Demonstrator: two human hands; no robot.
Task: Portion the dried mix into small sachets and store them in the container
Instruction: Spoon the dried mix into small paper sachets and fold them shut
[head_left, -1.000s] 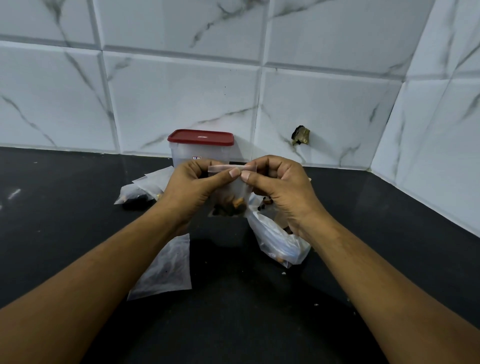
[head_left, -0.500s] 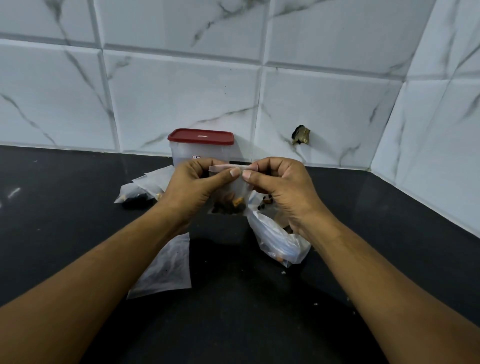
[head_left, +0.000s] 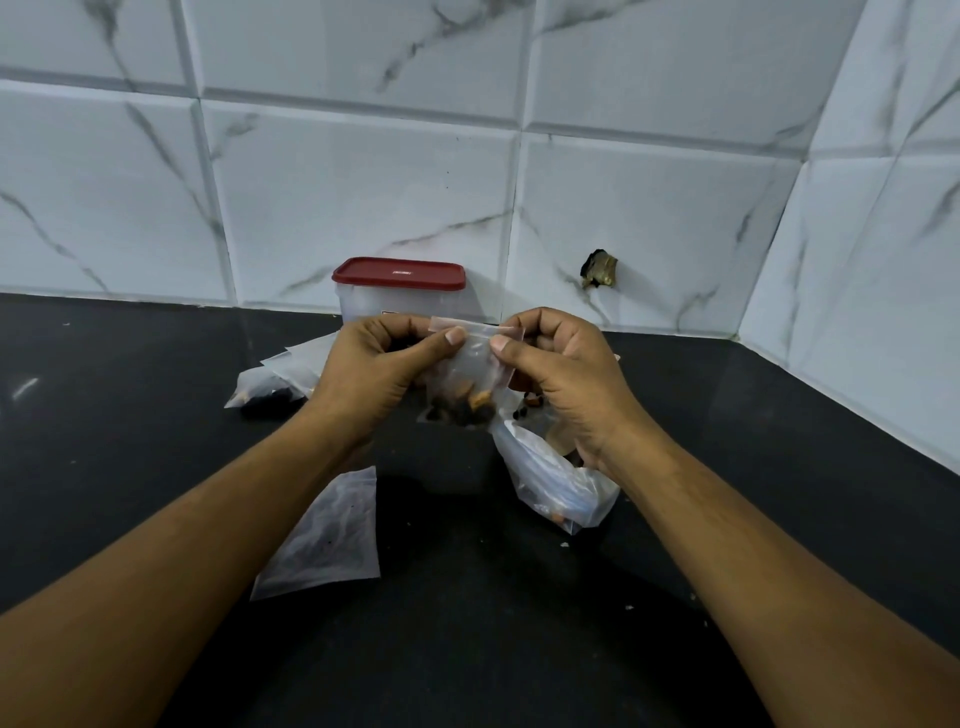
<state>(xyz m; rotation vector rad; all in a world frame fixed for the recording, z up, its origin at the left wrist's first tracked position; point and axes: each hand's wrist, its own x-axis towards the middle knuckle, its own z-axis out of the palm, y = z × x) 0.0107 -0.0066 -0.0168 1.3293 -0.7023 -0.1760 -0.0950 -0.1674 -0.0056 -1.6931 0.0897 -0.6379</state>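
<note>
Both hands are holding one small clear sachet (head_left: 470, 374) up above the black worktop (head_left: 156, 441). The left hand (head_left: 374, 364) is pinching the top strip of the sachet near its left end, with the thumb in front and the other fingers (head_left: 402, 327) curled behind. The right hand (head_left: 561, 364) is pinching the same strip near its right end in the same way. The strip is stretching flat between the two thumbs. The dried mix (head_left: 465, 408), brown and orange bits, is sitting at the bottom of the sachet, below the fingers. A box with a red lid (head_left: 399, 273) is standing shut by the tiled wall, just behind the hands. A bigger clear bag (head_left: 550, 483) is lying under the right wrist. One flat bag (head_left: 324, 540) is lying under the left arm, and more little bags (head_left: 270, 379) are lying to the left of the left hand.
</note>
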